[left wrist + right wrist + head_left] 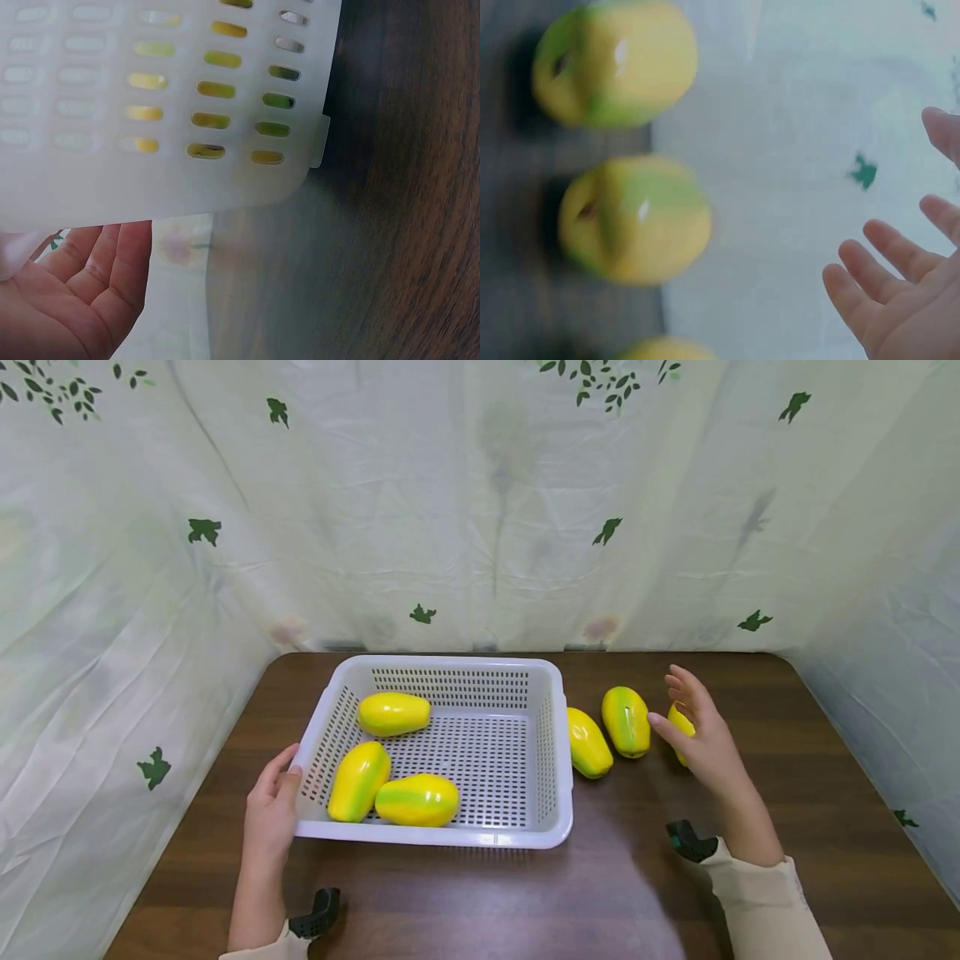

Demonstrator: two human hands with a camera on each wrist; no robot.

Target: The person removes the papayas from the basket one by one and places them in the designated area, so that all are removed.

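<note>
My right hand (701, 735) is spread open beside the third mango (682, 727) on the table (787, 793), fingers relaxed and gripping nothing yet. That fruit looks smooth, glossy and probably slippery (likely light plastic), so I'd wrap around its thick middle. My left hand (273, 806) rests open against the near-left corner of the white basket (555, 752), which holds three mangoes.

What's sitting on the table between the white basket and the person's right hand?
In the head view, two yellow-green mangoes lie between the basket and the right hand: one mango beside the basket wall, another mango nearer the hand.
</note>
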